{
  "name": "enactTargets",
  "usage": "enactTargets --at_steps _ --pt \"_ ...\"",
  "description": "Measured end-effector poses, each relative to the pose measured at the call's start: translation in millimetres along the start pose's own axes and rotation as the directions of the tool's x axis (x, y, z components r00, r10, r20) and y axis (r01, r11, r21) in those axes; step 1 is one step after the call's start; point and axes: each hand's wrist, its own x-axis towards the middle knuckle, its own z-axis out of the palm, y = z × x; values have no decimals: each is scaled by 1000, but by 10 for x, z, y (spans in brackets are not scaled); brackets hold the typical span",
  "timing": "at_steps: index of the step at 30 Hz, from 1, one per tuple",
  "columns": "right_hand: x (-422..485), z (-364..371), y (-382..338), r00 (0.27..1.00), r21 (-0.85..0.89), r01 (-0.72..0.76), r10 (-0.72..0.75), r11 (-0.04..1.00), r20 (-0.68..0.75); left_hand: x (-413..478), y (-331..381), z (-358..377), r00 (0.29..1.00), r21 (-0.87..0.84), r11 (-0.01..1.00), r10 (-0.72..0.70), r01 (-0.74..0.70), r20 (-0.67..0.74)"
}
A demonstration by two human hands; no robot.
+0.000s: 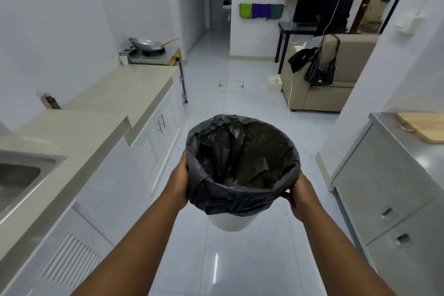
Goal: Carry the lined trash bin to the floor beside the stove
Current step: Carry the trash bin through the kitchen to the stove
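A white trash bin [231,222] lined with a black plastic bag [242,163] hangs in the air above the tiled floor, in the middle of the view. My left hand [179,180] grips its left rim and my right hand [300,196] grips its right rim, both over the bag's folded edge. The bag looks empty inside. The stove [150,56] stands far ahead on the left, past the end of the counter, with a metal wok [146,44] on it.
A long beige counter [115,96] with white cabinets and a steel sink [16,175] runs along the left. Grey metal cabinets [389,182] with a wooden board line the right. A beige sofa [326,79] with a black bag stands ahead right. The glossy tiled floor [216,74] stretches between them.
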Motion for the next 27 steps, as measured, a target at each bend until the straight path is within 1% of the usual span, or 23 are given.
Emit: enactTargets --at_steps 2,3,5,8,12,16,20,27 --pt "525 15 -128 1000 -6 -9 9 1000 1 468 97 149 1000 -11 1000 -4 4 -13" --pt "569 27 -146 1000 -11 -9 9 1000 1 525 90 149 1000 -24 1000 -5 5 -16" --pt "931 63 -257 1000 -27 -1 0 1000 -3 839 204 235 1000 6 1000 7 -7 -13" --pt "1667 161 -422 1000 -41 0 0 999 -13 1595 392 333 1000 15 1000 14 -15 4" --pt "2573 330 -668 999 -43 6 -8 999 -46 2591 668 481 999 -14 1000 28 -28 33" --pt "3380 452 -962 997 -59 -13 8 998 -78 3530 1001 617 996 15 1000 -27 26 79" --pt "4250 536 -1222 990 -46 -11 4 999 -138 4427 1336 826 992 55 998 -43 36 121" --pt "5825 532 -1563 989 -13 -15 13 1000 -147 5955 1748 1293 994 47 998 -38 34 98"
